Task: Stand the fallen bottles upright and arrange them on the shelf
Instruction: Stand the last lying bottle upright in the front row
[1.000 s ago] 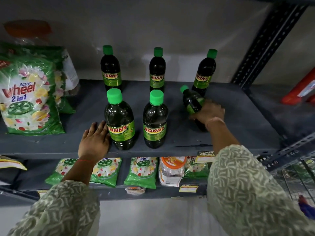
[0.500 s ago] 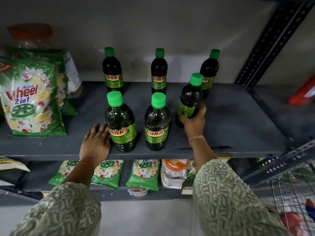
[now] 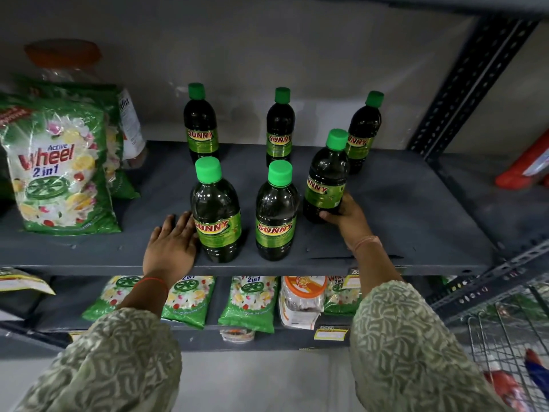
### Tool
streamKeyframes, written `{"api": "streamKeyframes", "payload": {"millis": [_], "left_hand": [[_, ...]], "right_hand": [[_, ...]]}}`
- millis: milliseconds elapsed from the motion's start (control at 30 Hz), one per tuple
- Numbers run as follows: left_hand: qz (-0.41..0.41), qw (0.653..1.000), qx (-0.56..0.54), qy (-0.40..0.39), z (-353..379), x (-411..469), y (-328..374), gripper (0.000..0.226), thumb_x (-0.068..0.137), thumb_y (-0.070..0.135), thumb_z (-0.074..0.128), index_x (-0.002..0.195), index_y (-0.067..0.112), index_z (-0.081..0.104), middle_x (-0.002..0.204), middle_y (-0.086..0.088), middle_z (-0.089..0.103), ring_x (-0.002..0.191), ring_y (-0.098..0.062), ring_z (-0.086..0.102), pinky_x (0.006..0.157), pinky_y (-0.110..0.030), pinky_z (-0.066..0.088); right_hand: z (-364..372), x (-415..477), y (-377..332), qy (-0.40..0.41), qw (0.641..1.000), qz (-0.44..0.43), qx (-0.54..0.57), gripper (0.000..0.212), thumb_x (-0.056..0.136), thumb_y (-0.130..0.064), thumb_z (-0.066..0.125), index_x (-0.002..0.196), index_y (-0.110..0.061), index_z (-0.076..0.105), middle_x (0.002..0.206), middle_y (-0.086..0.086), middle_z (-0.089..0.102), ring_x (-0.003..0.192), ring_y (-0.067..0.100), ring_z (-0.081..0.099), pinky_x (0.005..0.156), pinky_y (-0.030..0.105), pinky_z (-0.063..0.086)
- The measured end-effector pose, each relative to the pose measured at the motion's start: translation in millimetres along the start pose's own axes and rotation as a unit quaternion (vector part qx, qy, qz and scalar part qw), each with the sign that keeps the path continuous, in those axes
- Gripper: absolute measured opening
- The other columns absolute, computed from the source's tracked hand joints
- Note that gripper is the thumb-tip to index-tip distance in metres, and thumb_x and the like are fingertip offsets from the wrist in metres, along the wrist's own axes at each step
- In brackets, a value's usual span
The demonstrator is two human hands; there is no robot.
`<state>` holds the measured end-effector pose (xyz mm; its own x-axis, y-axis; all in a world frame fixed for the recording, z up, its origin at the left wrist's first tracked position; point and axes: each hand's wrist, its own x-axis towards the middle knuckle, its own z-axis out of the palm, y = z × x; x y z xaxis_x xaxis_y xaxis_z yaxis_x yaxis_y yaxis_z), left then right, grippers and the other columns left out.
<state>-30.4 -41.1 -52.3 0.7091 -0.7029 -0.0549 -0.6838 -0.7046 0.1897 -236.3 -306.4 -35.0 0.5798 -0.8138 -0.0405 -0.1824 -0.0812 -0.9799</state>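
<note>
Six bottles are up, and the last bottle (image 3: 325, 176), gripped low by the right hand (image 3: 346, 217) on the shelf (image 3: 416, 221), is probably best slid into the front row, left hand (image 3: 170, 246) flat, holding nothing.

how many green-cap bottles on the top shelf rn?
6. Back row: left, middle, right. Front row: left, middle, and one held in the right hand at. None seem hidden.
</note>
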Motion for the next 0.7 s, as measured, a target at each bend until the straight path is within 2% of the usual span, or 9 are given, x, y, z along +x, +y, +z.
{"api": "streamKeyframes", "payload": {"millis": [67,133,200,267,333,400,467,633,700], "left_hand": [[0.003,1.0,-0.004,0.002,-0.7,-0.6,-0.1,0.053,0.094,0.028,0.024,0.145,0.018,0.012,0.158,-0.001,0.013,0.146,-0.024,0.006,0.119,-0.042,0.01],[0.006,1.0,-0.009,0.003,-0.8,-1.0,-0.5,0.053,0.094,0.028,0.025,0.145,0.018,0.013,0.158,-0.002,0.014,0.146,-0.025,0.006,0.119,-0.042,0.011],[0.008,1.0,-0.008,0.005,-1.5,0.2,-2.2,0.053,0.094,0.027,0.027,0.145,0.018,0.015,0.157,-0.002,0.015,0.146,-0.026,0.007,0.119,-0.043,0.011],[0.011,1.0,-0.009,0.007,-2.1,0.3,-2.6,0.053,0.094,0.027,0.028,0.145,0.017,0.016,0.157,-0.003,0.016,0.146,-0.027,0.007,0.119,-0.044,0.011],[0.016,1.0,-0.012,0.006,-2.0,-0.8,-0.5,0.053,0.095,0.026,0.028,0.145,0.016,0.015,0.157,-0.004,0.015,0.146,-0.027,0.007,0.119,-0.044,0.011],[0.016,1.0,-0.017,0.008,-1.3,-1.7,0.5,0.053,0.095,0.026,0.028,0.145,0.016,0.015,0.157,-0.004,0.015,0.146,-0.027,0.007,0.119,-0.043,0.01],[0.015,1.0,-0.008,0.008,-0.8,-1.8,0.1,0.053,0.095,0.027,0.027,0.145,0.017,0.014,0.158,-0.003,0.014,0.146,-0.026,0.006,0.119,-0.042,0.01],[0.005,1.0,-0.006,0.004,0.0,-3.3,-1.5,0.053,0.095,0.029,0.025,0.145,0.018,0.011,0.158,-0.002,0.012,0.146,-0.025,0.005,0.12,-0.041,0.009],[0.007,1.0,-0.005,0.005,-0.6,-3.3,0.0,0.053,0.095,0.029,0.025,0.145,0.018,0.01,0.158,-0.002,0.011,0.146,-0.024,0.004,0.12,-0.041,0.009]], "right_hand": [[-5.1,1.9,0.3,-0.029,0.999,0.009,0.008,0.063,0.073,0.008,0.064,0.13,-0.008,0.042,0.131,0.013,0.052,0.124,0.029,0.046,0.11,0.052,0.032],[-3.3,0.2,-1.4,-0.034,0.999,0.0,0.015,0.086,0.07,0.001,0.072,0.14,-0.012,0.025,0.143,0.011,0.039,0.13,0.025,0.038,0.113,0.045,0.029],[9.3,0.3,-2.6,0.038,0.999,-0.023,-0.025,0.109,0.052,-0.011,0.086,0.139,-0.013,0.021,0.142,0.012,0.036,0.13,0.024,0.037,0.11,0.041,0.032],[22.1,-2.2,-2.0,0.117,0.989,-0.041,-0.074,0.104,0.04,-0.017,0.091,0.127,-0.009,0.035,0.129,0.015,0.046,0.122,0.029,0.044,0.104,0.044,0.04],[23.7,-5.5,-2.8,0.14,0.987,-0.039,-0.062,0.087,0.044,-0.011,0.09,0.115,-0.003,0.041,0.12,0.019,0.053,0.114,0.032,0.052,0.096,0.042,0.045],[16.0,-6.1,-4.8,0.112,0.991,-0.023,-0.068,0.072,0.054,-0.004,0.084,0.114,0.0,0.045,0.119,0.021,0.058,0.111,0.031,0.055,0.091,0.035,0.044],[4.6,-2.2,-7.1,0.05,0.995,-0.012,-0.09,0.063,0.062,0.0,0.078,0.117,0.0,0.047,0.122,0.02,0.059,0.112,0.027,0.053,0.09,0.032,0.041],[-8.4,12.7,-10.6,-0.074,0.992,0.008,-0.1,0.066,0.068,0.008,0.071,0.127,0.0,0.042,0.131,0.021,0.053,0.123,0.032,0.048,0.105,0.043,0.037],[-11.6,15.7,-11.0,-0.091,0.99,0.008,-0.103,0.067,0.068,0.009,0.07,0.128,0.001,0.042,0.131,0.022,0.052,0.124,0.033,0.047,0.104,0.039,0.037]]}}
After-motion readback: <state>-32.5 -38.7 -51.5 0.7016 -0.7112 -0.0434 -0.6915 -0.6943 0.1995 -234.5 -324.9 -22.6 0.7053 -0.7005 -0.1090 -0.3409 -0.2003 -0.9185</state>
